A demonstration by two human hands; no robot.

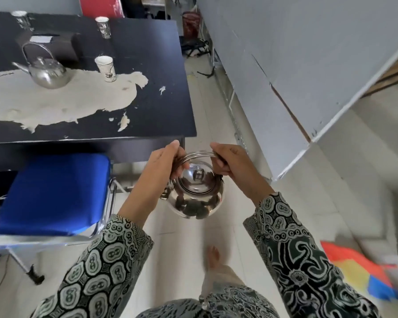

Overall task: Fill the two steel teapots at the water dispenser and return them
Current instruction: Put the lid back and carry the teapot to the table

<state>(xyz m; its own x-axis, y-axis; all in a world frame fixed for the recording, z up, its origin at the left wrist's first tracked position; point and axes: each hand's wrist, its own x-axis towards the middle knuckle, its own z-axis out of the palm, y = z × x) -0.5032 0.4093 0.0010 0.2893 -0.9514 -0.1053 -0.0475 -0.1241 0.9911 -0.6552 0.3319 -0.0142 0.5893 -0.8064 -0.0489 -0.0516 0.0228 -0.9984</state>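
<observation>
Lidded steel teapot [194,193] hanging upright above floor; second teapot [47,73] upright on table, handle raised.

— Where is there room to move?

— Straight ahead, a strip of pale floor [207,92] runs between the desk [152,106] on the left and the grey wall [285,53] on the right.

— What blocks the left?

— The desk's near corner juts just beyond the hands, and a blue chair [53,191] sits tucked against its front edge.

— And on the desk itself?

— A steel teapot [45,73] with its handle upright, a paper cup [106,68] beside it, two more cups [103,27] farther back. The near right part of the top is bare.

— Anything down the aisle?

— A red basket [190,25] and dark clutter at the far end; a colourful object [359,274] lies low on the right.
</observation>
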